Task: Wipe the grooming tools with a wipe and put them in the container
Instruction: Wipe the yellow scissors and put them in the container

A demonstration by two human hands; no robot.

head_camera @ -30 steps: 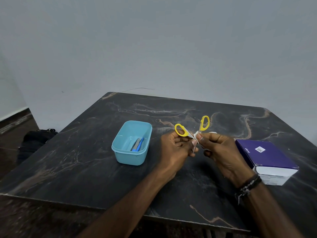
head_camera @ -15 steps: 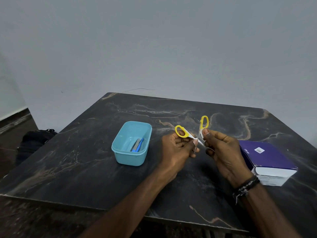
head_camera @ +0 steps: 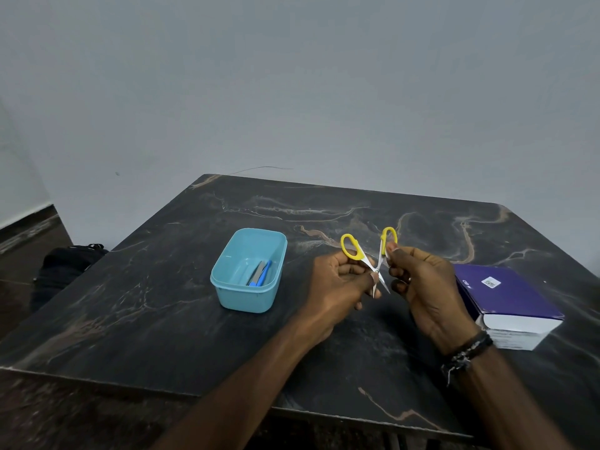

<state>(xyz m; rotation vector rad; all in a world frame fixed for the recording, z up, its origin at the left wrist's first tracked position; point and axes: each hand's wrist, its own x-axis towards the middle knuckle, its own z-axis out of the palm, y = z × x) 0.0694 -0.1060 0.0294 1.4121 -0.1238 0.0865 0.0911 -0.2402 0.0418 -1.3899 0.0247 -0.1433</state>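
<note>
Small scissors (head_camera: 376,264) with yellow handles hang above the table, blades spread and pointing down toward me. My left hand (head_camera: 337,287) pinches the left arm just below its yellow loop. My right hand (head_camera: 422,287) pinches the right arm under the other loop. No wipe shows between the fingers in this frame. A light blue plastic container (head_camera: 227,290) stands to the left of my hands, holding a blue tool and a grey file (head_camera: 259,273).
A purple and white box (head_camera: 506,303) lies at the right on the dark marbled table (head_camera: 146,303). A black bag (head_camera: 65,264) sits on the floor past the table's left edge. A pale wall rises behind.
The scissors' handles have spread apart and the blades have opened. The white wipe seen at the blades a second ago is out of sight now.
</note>
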